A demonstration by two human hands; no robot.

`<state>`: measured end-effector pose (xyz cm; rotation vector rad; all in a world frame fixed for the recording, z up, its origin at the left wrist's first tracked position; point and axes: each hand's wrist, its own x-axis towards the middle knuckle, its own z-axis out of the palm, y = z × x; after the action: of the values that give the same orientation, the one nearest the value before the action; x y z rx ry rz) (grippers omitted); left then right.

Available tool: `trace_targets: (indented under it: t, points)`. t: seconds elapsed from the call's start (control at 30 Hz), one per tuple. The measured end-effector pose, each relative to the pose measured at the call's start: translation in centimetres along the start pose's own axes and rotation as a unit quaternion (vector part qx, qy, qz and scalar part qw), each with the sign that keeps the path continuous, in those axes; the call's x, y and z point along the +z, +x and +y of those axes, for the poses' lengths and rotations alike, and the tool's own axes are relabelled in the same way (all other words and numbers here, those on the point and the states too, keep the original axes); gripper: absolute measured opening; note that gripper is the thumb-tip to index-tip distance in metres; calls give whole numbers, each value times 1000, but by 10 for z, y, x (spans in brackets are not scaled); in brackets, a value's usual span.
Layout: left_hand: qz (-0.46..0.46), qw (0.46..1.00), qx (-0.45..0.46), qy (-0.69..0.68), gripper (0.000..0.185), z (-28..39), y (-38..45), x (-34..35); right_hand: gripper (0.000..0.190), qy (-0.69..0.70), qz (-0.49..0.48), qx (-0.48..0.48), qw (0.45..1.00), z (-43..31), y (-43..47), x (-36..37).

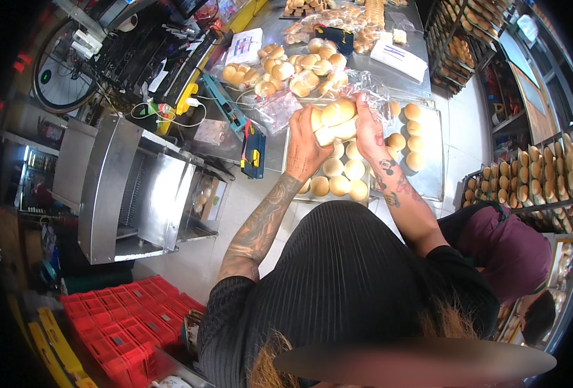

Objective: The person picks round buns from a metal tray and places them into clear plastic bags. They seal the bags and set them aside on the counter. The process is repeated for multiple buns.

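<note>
Several bread rolls are pressed together in a stack between my hands, above a metal baking tray. My left hand grips their left side. My right hand clasps the right side, and a crumpled clear plastic bag lies against its fingers. I cannot tell whether the bag is held. Below my hands, round buns sit in rows on the nearer tray. A second tray to the right carries more round buns, with bare metal beside them.
Bagged rolls crowd the steel table beyond the trays. A teal bag sealer and a dark blue tape dispenser lie at left. A stainless-steel machine and red crates stand leftward. At right, a person is near bread racks.
</note>
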<state>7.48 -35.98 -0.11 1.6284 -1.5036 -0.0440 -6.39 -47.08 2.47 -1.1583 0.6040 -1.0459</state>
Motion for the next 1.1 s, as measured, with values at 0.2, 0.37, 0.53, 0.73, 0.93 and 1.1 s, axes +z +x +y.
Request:
trace_targets:
  t: [0.2,0.37,0.53,0.73,0.93,1.1]
  points:
    - [-68,997,7,-31,110,1,2,14,56,-41,-29,-84,995,4,6,-13]
    - [-42,998,25,-34,112,8,-1,22,56,153,-9,50,987,6,13,-33]
    - [-35,998,-40,-38,109,10,-6,18,62,169,39,103,980,12,21,-36]
    - [-1,997,-71,-40,107,-3,-9,14,54,59,77,68,993,22,29,-20]
    - [106,992,54,-42,115,-27,-31,10,51,123,125,145,974,19,33,-13]
    - [102,985,139,19,108,-58,-32,-10,54,115,152,178,965,20,20,13]
